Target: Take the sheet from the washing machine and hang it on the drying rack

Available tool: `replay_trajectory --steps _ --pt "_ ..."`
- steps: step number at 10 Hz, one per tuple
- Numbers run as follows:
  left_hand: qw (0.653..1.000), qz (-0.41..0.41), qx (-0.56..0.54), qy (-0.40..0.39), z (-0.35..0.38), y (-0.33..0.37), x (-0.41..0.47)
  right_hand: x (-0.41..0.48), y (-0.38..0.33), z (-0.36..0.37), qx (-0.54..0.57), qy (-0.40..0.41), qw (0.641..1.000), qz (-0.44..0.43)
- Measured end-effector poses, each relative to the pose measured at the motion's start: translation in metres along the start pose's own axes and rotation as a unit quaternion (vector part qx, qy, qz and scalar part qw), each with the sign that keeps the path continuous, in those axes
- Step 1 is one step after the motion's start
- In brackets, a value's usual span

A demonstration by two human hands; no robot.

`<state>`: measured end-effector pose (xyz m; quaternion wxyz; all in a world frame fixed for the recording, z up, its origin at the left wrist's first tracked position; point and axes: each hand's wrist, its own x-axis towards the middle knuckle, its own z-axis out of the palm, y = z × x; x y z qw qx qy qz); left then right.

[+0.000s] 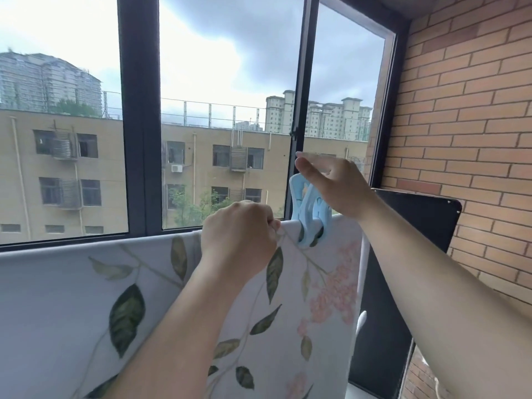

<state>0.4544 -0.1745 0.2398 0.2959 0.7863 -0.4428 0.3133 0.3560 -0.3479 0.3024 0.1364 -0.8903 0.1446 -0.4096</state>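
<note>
A pale sheet (pixel 72 298) printed with green leaves and pink flowers hangs over the top bar of the drying rack, filling the lower half of the view. My left hand (pixel 236 234) pinches the sheet's top edge over the bar. A large light-blue clothes peg (pixel 309 214) clamps the sheet onto the bar just right of that hand. My right hand (pixel 331 185) hovers right above the peg with its fingers spread, touching or just off the peg's handles. A white upright of the rack (pixel 363 269) shows at the sheet's right edge.
Dark-framed windows (pixel 138 139) stand directly behind the rack, the right pane swung open. A brick wall (pixel 466 125) closes the right side. A black panel (pixel 414 226) leans against it behind the rack.
</note>
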Motion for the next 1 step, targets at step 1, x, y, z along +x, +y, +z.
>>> replay_trajectory --steps 1 --pt "1.0 0.017 0.004 0.023 0.0023 -0.001 -0.0032 -0.0252 0.0043 -0.0043 0.051 0.097 0.994 -0.003"
